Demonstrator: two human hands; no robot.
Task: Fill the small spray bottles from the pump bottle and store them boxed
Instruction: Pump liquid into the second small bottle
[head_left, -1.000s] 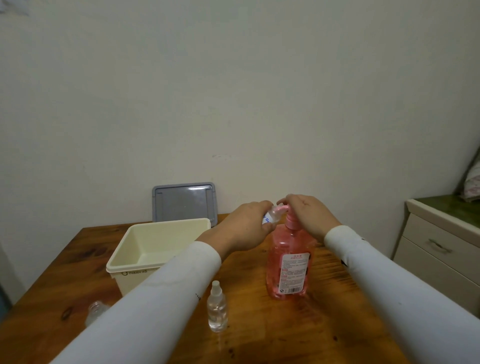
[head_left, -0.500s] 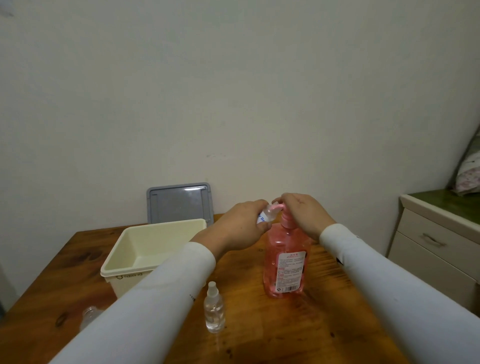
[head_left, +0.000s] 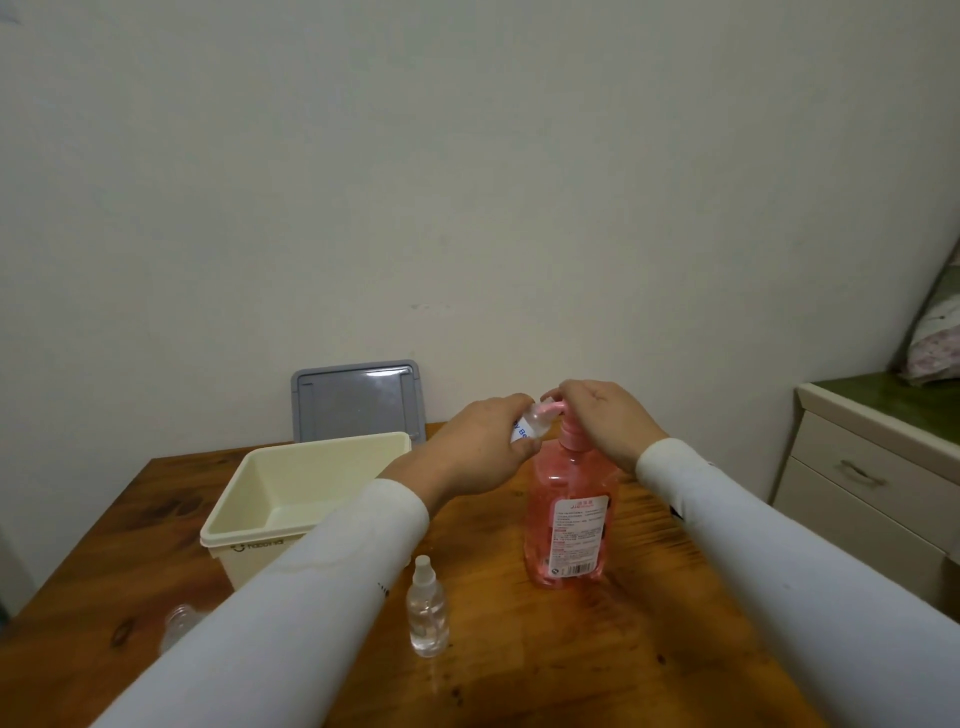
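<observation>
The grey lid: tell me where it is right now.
In the head view the grey lid stands on edge against the wall at the table's far side, just behind the cream box and left of the left hand.
</observation>
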